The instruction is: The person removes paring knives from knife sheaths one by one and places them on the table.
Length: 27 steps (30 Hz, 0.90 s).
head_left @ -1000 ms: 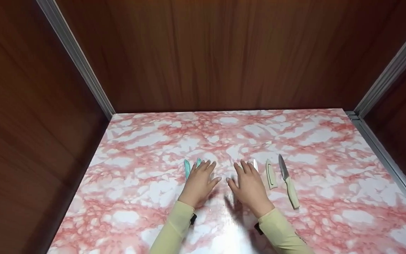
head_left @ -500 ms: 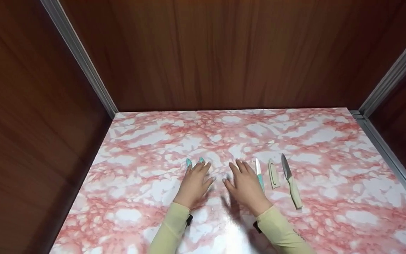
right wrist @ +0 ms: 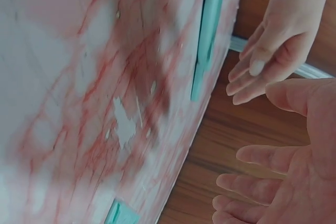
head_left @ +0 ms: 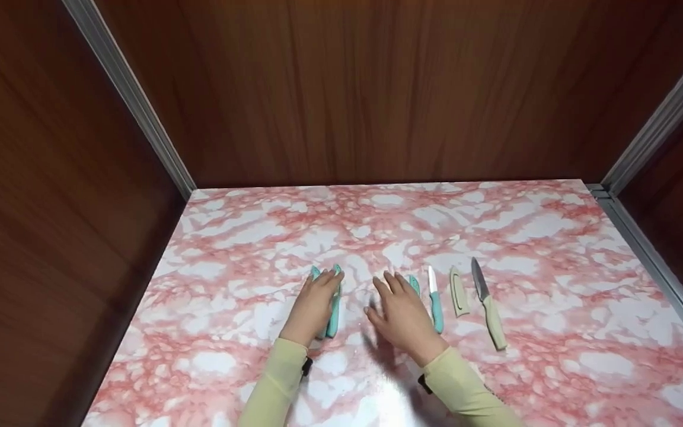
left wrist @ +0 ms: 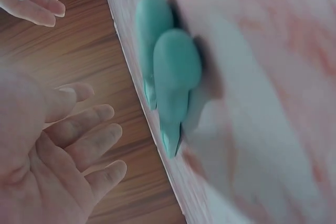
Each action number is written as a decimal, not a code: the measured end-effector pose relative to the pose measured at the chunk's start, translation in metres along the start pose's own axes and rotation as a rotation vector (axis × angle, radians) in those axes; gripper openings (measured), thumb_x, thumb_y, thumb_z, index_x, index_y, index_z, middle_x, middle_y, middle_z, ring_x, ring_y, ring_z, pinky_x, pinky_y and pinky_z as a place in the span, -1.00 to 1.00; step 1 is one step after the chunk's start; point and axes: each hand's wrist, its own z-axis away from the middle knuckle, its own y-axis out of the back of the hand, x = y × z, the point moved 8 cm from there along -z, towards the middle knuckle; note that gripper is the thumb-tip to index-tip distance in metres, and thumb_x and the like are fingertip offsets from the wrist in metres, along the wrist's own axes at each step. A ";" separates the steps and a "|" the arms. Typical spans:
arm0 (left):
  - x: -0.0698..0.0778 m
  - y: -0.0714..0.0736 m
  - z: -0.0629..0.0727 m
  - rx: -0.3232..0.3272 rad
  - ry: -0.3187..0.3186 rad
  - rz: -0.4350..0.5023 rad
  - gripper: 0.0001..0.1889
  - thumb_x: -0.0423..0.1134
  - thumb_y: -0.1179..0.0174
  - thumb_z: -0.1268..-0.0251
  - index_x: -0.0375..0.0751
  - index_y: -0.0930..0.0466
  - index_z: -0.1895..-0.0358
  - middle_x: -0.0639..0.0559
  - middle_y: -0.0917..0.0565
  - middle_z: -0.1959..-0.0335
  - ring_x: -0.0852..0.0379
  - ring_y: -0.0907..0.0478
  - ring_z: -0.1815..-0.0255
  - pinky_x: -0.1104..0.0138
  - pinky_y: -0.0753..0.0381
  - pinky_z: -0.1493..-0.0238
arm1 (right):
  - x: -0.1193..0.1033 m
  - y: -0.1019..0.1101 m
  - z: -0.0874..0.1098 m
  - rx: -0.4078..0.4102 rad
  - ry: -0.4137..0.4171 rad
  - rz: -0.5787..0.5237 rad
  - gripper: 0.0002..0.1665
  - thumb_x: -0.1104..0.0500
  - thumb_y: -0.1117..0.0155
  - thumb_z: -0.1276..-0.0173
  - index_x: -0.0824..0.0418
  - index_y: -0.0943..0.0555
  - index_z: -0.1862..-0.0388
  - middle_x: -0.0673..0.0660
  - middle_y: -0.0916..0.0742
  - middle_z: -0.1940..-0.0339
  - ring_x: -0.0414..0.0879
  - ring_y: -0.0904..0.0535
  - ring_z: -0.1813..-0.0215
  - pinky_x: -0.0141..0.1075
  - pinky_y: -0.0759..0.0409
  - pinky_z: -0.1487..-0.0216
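Marble tabletop point(head_left: 531, 350): hands point(head_left: 312, 305) farther left.

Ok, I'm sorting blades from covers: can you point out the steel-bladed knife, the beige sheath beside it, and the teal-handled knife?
steel-bladed knife point(head_left: 493, 323), head view, on its beige handle.
beige sheath point(head_left: 458, 292), head view, on its middle.
teal-handled knife point(head_left: 436, 311), head view, on its teal handle.

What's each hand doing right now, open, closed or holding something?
Left hand: open, fingers straight, holding nothing, beside the teal sheaths.
Right hand: open, fingers relaxed, holding nothing.
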 end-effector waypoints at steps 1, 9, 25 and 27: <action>-0.001 0.001 0.000 0.004 -0.003 0.002 -0.58 -0.37 0.00 -0.44 -0.19 -0.39 -0.34 -0.19 -0.39 -0.32 -0.13 -0.26 -0.37 0.01 -0.05 -0.42 | -0.002 0.000 0.000 0.004 0.010 0.000 -0.30 -0.05 -0.28 -0.30 0.34 -0.44 -0.29 0.39 -0.45 -0.29 0.32 -0.29 -0.33 0.09 -0.24 -0.33; -0.008 0.010 0.002 0.039 -0.017 0.005 -0.59 -0.31 -0.06 -0.42 -0.23 -0.43 -0.30 -0.24 -0.44 -0.27 -0.20 -0.31 -0.32 -0.07 -0.08 -0.38 | -0.018 -0.007 -0.002 -0.004 0.048 -0.025 -0.32 -0.05 -0.25 -0.32 0.36 -0.45 -0.27 0.40 -0.46 -0.27 0.31 -0.31 -0.31 0.08 -0.24 -0.33; -0.019 0.011 0.006 0.041 -0.067 -0.024 -0.59 -0.33 -0.15 -0.35 -0.27 -0.48 -0.25 -0.19 -0.50 -0.21 -0.17 -0.36 -0.29 0.00 -0.13 -0.38 | -0.036 -0.031 0.005 -0.052 0.079 -0.048 -0.31 -0.02 -0.29 -0.27 0.36 -0.46 -0.26 0.39 -0.49 -0.24 0.28 -0.38 -0.26 0.03 -0.33 -0.28; -0.020 0.011 0.008 0.033 -0.059 -0.011 -0.59 -0.34 -0.13 -0.36 -0.25 -0.48 -0.26 -0.17 -0.50 -0.22 -0.15 -0.36 -0.30 0.01 -0.13 -0.39 | -0.040 -0.034 0.005 -0.062 0.088 -0.048 -0.31 -0.02 -0.29 -0.27 0.36 -0.46 -0.26 0.39 -0.49 -0.24 0.28 -0.38 -0.26 0.03 -0.32 -0.29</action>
